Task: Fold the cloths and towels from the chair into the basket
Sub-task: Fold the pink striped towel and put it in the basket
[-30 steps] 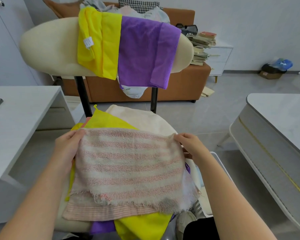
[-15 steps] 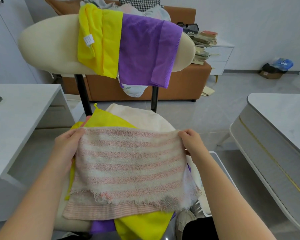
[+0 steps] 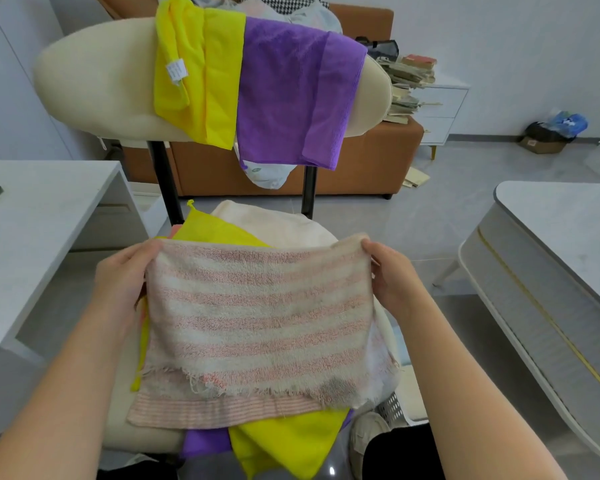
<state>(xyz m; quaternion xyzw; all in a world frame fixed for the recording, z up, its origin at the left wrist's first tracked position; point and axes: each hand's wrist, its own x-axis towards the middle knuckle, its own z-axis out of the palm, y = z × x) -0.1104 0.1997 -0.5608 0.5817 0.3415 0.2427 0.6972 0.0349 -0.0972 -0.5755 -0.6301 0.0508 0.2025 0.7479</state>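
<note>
Pink-and-white striped terry towel [image 3: 257, 306], folded double, has been lifted slightly and pulled tauter over the cream padded chair seat [image 3: 146, 434]. Its top corners are pinched by the left hand [image 3: 122, 282] and right hand [image 3: 392, 275]. Fold judged half done. The white perforated basket [image 3: 392, 407] is not yet reached.

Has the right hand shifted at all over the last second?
Yes, slightly. The right hand, pinching a corner of the striped towel, has moved up the picture, nearer the chair's black post.
</note>
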